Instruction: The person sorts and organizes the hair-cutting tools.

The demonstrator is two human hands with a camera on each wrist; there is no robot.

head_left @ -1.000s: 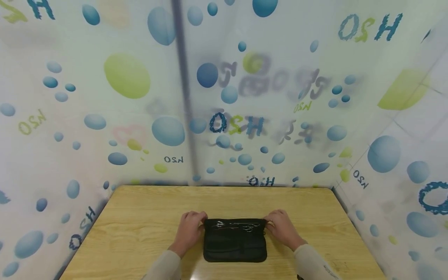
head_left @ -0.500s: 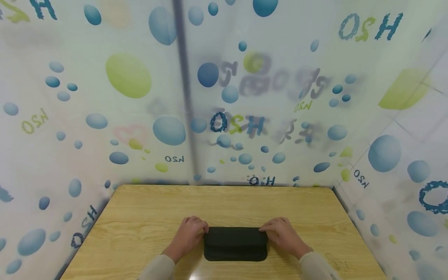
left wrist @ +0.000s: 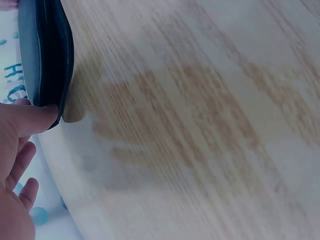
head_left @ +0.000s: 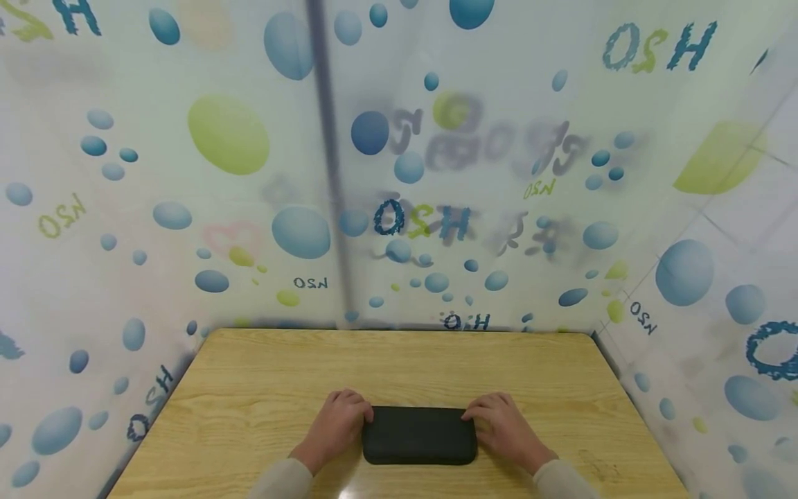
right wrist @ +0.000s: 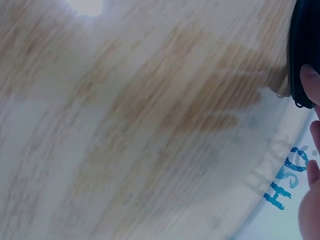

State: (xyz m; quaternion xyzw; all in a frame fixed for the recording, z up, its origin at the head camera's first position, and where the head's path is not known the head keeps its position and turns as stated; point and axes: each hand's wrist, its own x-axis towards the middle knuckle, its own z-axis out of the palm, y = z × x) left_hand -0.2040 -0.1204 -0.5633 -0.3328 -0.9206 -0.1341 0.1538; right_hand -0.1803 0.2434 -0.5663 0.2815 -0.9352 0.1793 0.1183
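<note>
A black, wallet-like pouch (head_left: 419,436) lies between both hands near the table's front, with its smooth dark face showing in the head view. My left hand (head_left: 339,423) pinches its left upper corner. In the left wrist view the thumb (left wrist: 37,119) presses on the end of the pouch (left wrist: 50,55), whose layered edges show as thin folds. My right hand (head_left: 501,424) pinches the right upper corner. At the right border of the right wrist view, the thumb (right wrist: 311,82) lies on the pouch (right wrist: 302,45), beside a small ring at its corner. What the pouch contains is hidden.
The pale wooden table (head_left: 280,360) has rounded far corners. A white curtain (head_left: 399,180) printed with blue and green drops and H2O lettering surrounds it at the back and sides. Light reflects off the tabletop near the front.
The pouch's upper part has folded down over its front, covering the glossy clear strip and pocket seen a second ago. Both hands have come slightly nearer, still at its corners.
</note>
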